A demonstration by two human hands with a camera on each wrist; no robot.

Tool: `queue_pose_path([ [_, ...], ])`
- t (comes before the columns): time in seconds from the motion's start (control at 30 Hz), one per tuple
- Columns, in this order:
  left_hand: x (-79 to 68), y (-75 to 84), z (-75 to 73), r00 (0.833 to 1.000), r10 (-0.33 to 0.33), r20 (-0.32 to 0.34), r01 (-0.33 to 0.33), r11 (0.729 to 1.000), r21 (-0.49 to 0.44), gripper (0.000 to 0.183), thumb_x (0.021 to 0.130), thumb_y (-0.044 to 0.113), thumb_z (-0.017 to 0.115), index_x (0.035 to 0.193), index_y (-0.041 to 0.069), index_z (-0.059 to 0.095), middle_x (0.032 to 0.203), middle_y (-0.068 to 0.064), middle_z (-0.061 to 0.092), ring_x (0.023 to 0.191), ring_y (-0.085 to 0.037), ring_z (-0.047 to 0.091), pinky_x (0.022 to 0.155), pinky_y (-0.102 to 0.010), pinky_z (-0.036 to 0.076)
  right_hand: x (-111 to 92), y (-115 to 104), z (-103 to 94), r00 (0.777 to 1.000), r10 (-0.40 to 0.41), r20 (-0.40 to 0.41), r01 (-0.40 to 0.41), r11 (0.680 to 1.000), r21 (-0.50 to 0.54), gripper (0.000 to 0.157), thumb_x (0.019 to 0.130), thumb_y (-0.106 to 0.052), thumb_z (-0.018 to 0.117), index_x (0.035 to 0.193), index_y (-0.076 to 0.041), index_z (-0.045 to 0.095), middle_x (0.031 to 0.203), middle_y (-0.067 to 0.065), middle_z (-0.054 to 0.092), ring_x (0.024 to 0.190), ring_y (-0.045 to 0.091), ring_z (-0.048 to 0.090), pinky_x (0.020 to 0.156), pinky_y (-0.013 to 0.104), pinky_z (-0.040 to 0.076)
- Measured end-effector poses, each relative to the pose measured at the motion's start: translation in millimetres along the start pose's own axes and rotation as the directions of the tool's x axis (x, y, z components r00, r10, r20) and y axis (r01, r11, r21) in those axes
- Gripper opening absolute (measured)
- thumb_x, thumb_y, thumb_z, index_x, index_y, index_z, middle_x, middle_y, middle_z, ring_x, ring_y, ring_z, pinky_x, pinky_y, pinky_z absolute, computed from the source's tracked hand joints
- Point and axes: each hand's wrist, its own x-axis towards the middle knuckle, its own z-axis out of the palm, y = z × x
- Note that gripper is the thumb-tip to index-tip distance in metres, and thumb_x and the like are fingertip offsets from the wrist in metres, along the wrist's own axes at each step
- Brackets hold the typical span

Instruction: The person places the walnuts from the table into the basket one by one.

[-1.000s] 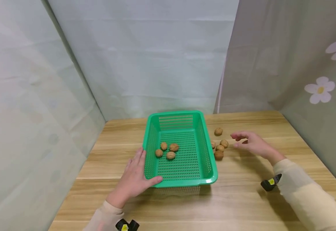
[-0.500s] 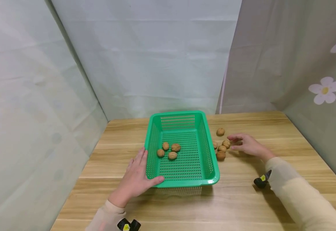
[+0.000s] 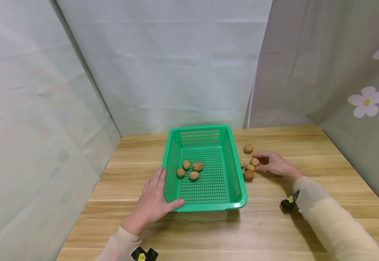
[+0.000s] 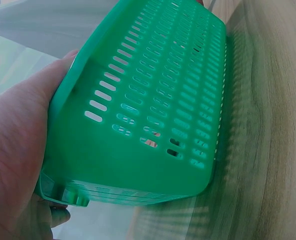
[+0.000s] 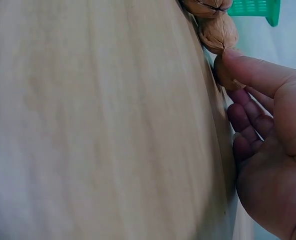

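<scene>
A green plastic basket [image 3: 205,207] stands on the wooden table, with several walnuts [image 3: 194,175] inside on its perforated floor. My left hand [image 3: 151,199] rests on the basket's near left corner, fingers straight along the left side and thumb over the front rim. In the left wrist view the same hand [image 4: 13,145] lies against the rim. Right of the basket, my right hand [image 3: 274,165] pinches a walnut [image 3: 254,161] between thumb and fingers, low at the table. In the right wrist view the thumb covers part of this walnut [image 5: 226,75].
Close by the pinched walnut lie other walnuts [image 3: 249,175] in a cluster along the basket's right side, one partly hidden by the rim. A single walnut [image 3: 248,148] sits farther back. Pale cloth curtains [image 3: 183,72] hang behind and beside the wooden table [image 3: 284,224].
My right hand has moved left and down to the walnut cluster, and its thumb and fingers have closed about the nearest walnut. My left hand has kept its place on the basket.
</scene>
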Motion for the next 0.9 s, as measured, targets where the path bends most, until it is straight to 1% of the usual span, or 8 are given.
queue_pose_path([
  [0.23, -0.5, -0.6, 0.4, 1.0, 0.0, -0.001, 0.0, 1.0, -0.005, 0.116, 0.075, 0.069, 0.066, 0.151, -0.005, 0.018, 0.16, -0.014, 0.007, 0.144, -0.033, 0.015, 0.109, -0.063, 0.018, 1.7, 1.4, 1.4, 1.0, -0.001, -0.006, 0.001, 1.0, 0.001, 0.062, 0.082, -0.029, 0.078, 0.133, -0.003, 0.056, 0.125, 0.015, 0.059, 0.119, 0.032, 0.05, 0.103, 0.052, 0.035],
  [0.33, -0.2, -1.0, 0.9, 1.0, -0.001, -0.001, 0.001, 1.0, -0.004, 0.116, 0.075, 0.069, 0.066, 0.151, -0.005, 0.018, 0.16, -0.014, 0.006, 0.145, -0.033, 0.015, 0.109, -0.063, 0.018, 1.1, 0.7, 1.8, 1.0, 0.007, -0.006, -0.007, 1.0, 0.012, 0.06, 0.082, -0.029, 0.077, 0.132, -0.003, 0.056, 0.126, 0.015, 0.059, 0.118, 0.031, 0.049, 0.102, 0.051, 0.036],
  [0.53, 0.1, -0.9, 0.2, 1.0, -0.005, 0.002, 0.005, 1.0, -0.014, 0.119, 0.074, 0.076, 0.06, 0.151, -0.004, 0.017, 0.16, -0.014, 0.006, 0.144, -0.034, 0.016, 0.109, -0.063, 0.018, 0.5, 0.6, 3.1, 1.0, 0.02, 0.005, -0.02, 0.998, 0.055, 0.056, 0.083, -0.024, 0.077, 0.131, -0.001, 0.057, 0.123, 0.014, 0.06, 0.117, 0.031, 0.051, 0.102, 0.05, 0.036],
  [0.6, 0.1, -1.0, 0.1, 1.0, -0.005, 0.004, 0.005, 1.0, -0.017, 0.119, 0.074, 0.076, 0.059, 0.151, -0.004, 0.017, 0.16, -0.014, 0.006, 0.144, -0.034, 0.016, 0.109, -0.063, 0.017, 0.3, 0.9, 3.3, 1.0, 0.016, 0.004, -0.017, 0.998, 0.053, 0.056, 0.083, -0.024, 0.077, 0.131, -0.001, 0.057, 0.123, 0.015, 0.06, 0.118, 0.032, 0.05, 0.103, 0.051, 0.035],
  [0.63, 0.1, -0.8, 0.1, 1.0, -0.005, 0.005, 0.005, 1.0, -0.019, 0.118, 0.075, 0.075, 0.06, 0.151, -0.004, 0.017, 0.16, -0.014, 0.006, 0.144, -0.034, 0.016, 0.109, -0.063, 0.017, -1.5, -3.6, 3.1, 1.0, 0.014, 0.003, -0.014, 0.999, 0.049, 0.055, 0.083, -0.021, 0.077, 0.13, 0.001, 0.057, 0.123, 0.016, 0.06, 0.118, 0.034, 0.05, 0.103, 0.052, 0.035],
  [0.8, -0.1, -0.9, 0.6, 1.0, -0.002, -0.001, 0.002, 1.0, -0.024, 0.116, 0.075, 0.069, 0.066, 0.151, -0.004, 0.018, 0.16, -0.015, 0.008, 0.144, -0.033, 0.016, 0.109, -0.063, 0.017, -2.6, -3.7, 3.7, 1.0, -0.001, -0.002, 0.001, 1.0, 0.002, 0.051, 0.085, -0.017, 0.075, 0.128, 0.003, 0.057, 0.121, 0.02, 0.06, 0.116, 0.037, 0.051, 0.102, 0.056, 0.035],
  [0.83, -0.2, -1.0, 0.6, 1.0, -0.003, -0.001, 0.003, 1.0, -0.024, 0.117, 0.075, 0.07, 0.066, 0.151, -0.004, 0.018, 0.16, -0.015, 0.008, 0.144, -0.033, 0.016, 0.109, -0.063, 0.017, -2.9, -4.0, 3.6, 1.0, -0.007, -0.003, 0.007, 1.0, -0.013, 0.051, 0.085, -0.017, 0.075, 0.128, 0.004, 0.057, 0.121, 0.021, 0.06, 0.116, 0.038, 0.051, 0.101, 0.057, 0.035],
  [0.9, -0.2, -1.4, 1.1, 1.0, -0.002, -0.004, 0.002, 1.0, -0.023, 0.117, 0.075, 0.071, 0.065, 0.151, -0.004, 0.018, 0.16, -0.015, 0.009, 0.144, -0.033, 0.016, 0.109, -0.063, 0.018, -2.0, 0.6, 3.8, 1.0, -0.002, -0.013, 0.002, 1.0, -0.013, 0.052, 0.083, -0.021, 0.077, 0.127, 0.001, 0.059, 0.121, 0.018, 0.061, 0.117, 0.037, 0.051, 0.102, 0.056, 0.035],
])
